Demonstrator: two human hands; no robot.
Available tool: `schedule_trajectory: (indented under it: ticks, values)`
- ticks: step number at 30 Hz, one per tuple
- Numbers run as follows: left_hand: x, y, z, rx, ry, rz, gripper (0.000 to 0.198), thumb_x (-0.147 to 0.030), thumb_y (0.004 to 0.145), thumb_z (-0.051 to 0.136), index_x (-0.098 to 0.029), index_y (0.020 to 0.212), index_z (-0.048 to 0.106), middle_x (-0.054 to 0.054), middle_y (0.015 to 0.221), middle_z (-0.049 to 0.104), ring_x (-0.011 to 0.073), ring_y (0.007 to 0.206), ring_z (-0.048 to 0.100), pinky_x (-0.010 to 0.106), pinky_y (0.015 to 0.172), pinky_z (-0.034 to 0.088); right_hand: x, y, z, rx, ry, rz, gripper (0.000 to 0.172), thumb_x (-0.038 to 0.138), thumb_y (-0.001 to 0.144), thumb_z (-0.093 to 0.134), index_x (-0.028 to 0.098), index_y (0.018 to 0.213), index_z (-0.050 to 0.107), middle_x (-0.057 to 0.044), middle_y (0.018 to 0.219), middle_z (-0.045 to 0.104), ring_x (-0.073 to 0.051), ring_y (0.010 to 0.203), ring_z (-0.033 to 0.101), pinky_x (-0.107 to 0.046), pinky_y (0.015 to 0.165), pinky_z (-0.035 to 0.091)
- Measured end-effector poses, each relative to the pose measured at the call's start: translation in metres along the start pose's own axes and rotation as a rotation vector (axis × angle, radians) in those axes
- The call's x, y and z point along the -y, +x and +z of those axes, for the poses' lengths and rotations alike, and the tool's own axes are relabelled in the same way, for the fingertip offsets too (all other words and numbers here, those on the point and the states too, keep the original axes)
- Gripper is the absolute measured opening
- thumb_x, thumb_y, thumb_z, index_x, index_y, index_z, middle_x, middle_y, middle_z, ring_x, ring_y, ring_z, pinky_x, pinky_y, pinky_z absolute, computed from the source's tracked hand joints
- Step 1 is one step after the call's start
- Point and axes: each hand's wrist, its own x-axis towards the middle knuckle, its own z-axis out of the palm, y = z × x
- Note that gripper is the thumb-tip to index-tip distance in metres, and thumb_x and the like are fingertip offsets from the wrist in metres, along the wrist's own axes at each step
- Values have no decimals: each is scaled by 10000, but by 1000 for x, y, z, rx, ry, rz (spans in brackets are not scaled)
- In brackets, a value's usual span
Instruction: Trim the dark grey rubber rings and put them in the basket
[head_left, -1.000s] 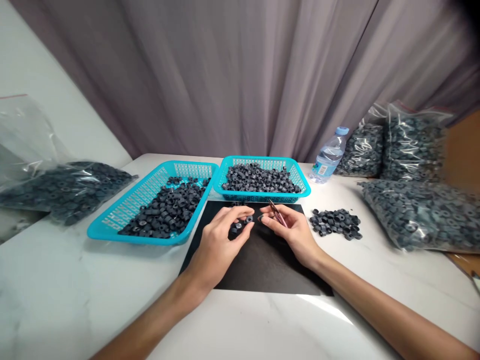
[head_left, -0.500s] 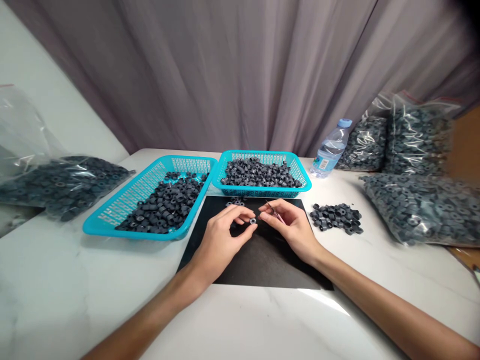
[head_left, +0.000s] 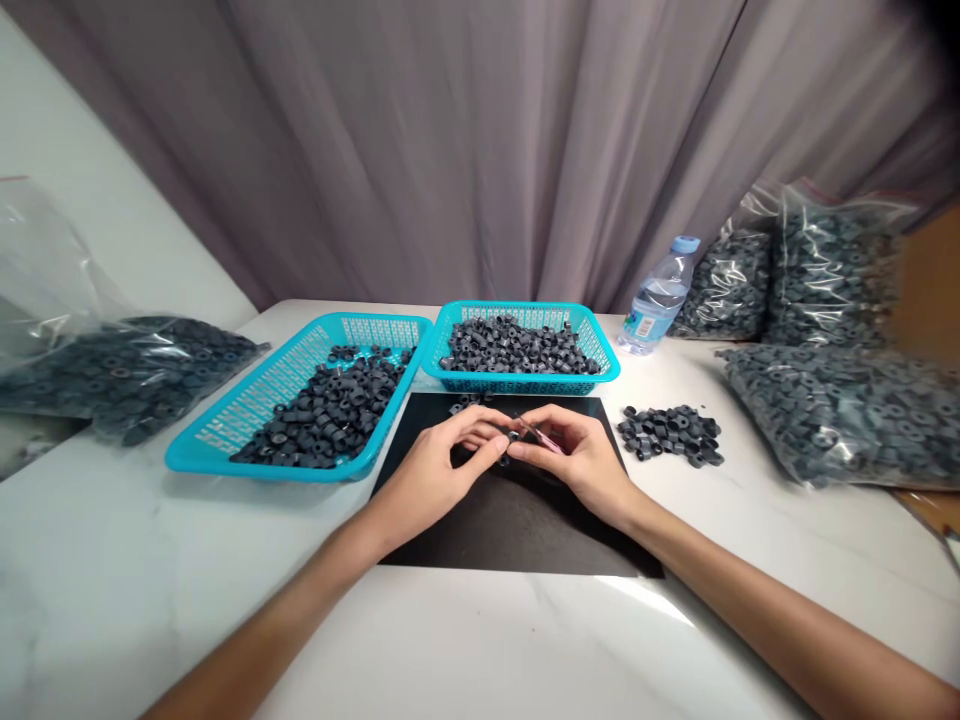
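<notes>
Above the black mat (head_left: 517, 530) my two hands meet, fingertips nearly touching. My left hand (head_left: 439, 470) pinches a small dark grey ring (head_left: 513, 436) between thumb and fingers. In my right hand (head_left: 581, 455) is a slim pinkish pointed tool (head_left: 546, 439), its tip pointing left at the ring; its exact kind is too small to tell. Fingers partly cover both the ring and the tool. Just under the fingertips another dark ring (head_left: 504, 461) shows. Behind my left hand, a few loose rings (head_left: 471, 401) lie at the mat's back edge.
Two blue baskets, one on the left (head_left: 199, 460) and one at the back (head_left: 525, 383), hold many dark rings. A ring pile (head_left: 670, 435) lies right of the mat. A water bottle (head_left: 660, 300) and bagged rings (head_left: 847, 415) stand beyond; another bag (head_left: 150, 370) is far left.
My hands have come together: the right hand's tool has moved left and down to the ring held in my left hand. A second ring now shows beneath the fingertips.
</notes>
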Motion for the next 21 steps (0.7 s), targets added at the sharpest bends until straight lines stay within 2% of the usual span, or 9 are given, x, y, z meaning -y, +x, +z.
schedule_trajectory:
  ticks: [4,10,16,21]
  values:
    - [3,1,3,-8,-142,-59,205,-343,935,642,-201,1063,713,47,983,794,221,958,754,349,915,577,2,-1,1,-4,33,32,316,419,715,885,211,883,718,-5,824,717,-177,726,630,-320,703,501]
    - [8,3,5,-57,-309,-146,199,-334,860,737,-170,973,746,67,964,811,226,920,771,352,903,595,3,1,-1,33,52,28,312,412,710,886,223,904,732,-17,901,732,-206,799,678,-366,785,536]
    - [4,3,3,-78,-362,-165,178,-329,871,741,-166,940,764,60,868,810,214,869,773,348,916,589,-2,5,-8,-26,63,17,246,410,802,815,224,958,774,-25,992,755,-190,907,663,-347,874,517]
    - [0,3,2,-76,-348,-166,192,-340,872,735,-170,951,775,72,881,815,233,880,773,374,912,595,0,5,-9,1,66,22,232,414,778,830,223,900,782,-23,947,756,-196,894,657,-358,876,513]
